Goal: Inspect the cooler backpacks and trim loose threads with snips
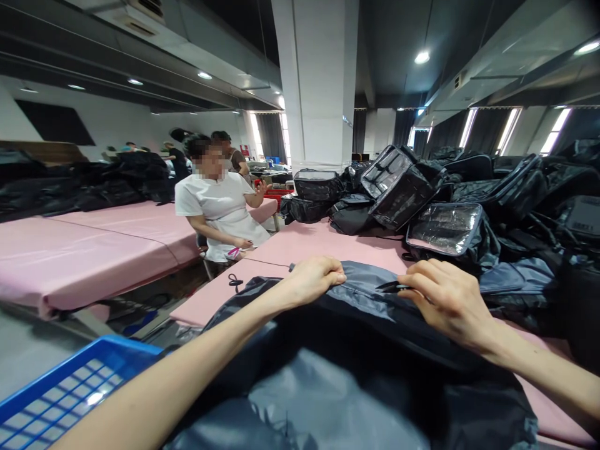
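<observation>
- Two bare hands sit on the far edge of a dark blue-grey fabric bag [356, 375], which lies on the pink worktop [319, 245] right in front of me.
- I see the left hand [313, 279] curled closed, its grip pinching a fold at the bag's top rim.
- I see the right hand [447, 300] beside it on the same rim, fingers bent and closed around a small black tool [391, 287]; only the dark tip shows, so I cannot tell what kind it is.
- Tool tip lies between the two hands, touching the bag fabric.
- Left of the bag, a small black loop of cord [235, 281] rests on the worktop.
- Beyond the bag, a heap of black bags with clear panels [440, 206] covers the far side of the worktop.
- Low and left of the bag, a blue plastic crate [60, 394] shows its gridded wall.
- Farther off to the bag's left, a person in a white top [216, 209] sits by another pink worktop [84, 250].
</observation>
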Demonstrator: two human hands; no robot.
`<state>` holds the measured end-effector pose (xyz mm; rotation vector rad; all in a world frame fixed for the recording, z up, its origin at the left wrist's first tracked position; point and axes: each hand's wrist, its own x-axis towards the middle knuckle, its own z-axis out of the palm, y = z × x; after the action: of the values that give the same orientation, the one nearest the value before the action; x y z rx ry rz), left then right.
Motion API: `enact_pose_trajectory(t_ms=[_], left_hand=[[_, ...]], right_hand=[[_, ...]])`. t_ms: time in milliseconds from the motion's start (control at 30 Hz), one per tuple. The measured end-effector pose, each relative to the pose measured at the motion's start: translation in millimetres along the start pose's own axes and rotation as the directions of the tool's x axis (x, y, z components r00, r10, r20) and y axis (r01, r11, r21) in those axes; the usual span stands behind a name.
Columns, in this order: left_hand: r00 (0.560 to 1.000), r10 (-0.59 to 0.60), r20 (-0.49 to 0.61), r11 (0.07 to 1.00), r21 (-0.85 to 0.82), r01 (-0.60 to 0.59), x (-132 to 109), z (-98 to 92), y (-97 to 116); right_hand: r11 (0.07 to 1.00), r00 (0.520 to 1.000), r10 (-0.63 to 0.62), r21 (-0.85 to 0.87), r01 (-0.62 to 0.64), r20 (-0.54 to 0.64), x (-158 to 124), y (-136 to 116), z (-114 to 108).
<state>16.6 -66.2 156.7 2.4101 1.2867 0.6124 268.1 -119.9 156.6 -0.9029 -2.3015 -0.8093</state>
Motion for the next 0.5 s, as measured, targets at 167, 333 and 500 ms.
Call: enact_pose_trajectory(t_ms=[167,333,500], left_hand=[[1.000,-0.015,0.005,1.000,-0.002,0.015,1.8,-0.1,0.8],[1.000,-0.020,0.001,1.000,-0.019,0.020,1.2,1.5,-1.4],[0.999,0.051,0.007,0.996,-0.072,-0.050,-0.8,-2.0,-0.8]], right_hand=[[0.989,0.997,-0.076,-0.127,0.075,0.000,-5.0,0.0,-2.1],[0.993,0.993,-0.112,-0.034,0.112,0.022,-5.0,-3.1,-4.2],[0.926,0.978,0.139,0.329,-0.185,0.158,-8.3,-1.8,3.1]])
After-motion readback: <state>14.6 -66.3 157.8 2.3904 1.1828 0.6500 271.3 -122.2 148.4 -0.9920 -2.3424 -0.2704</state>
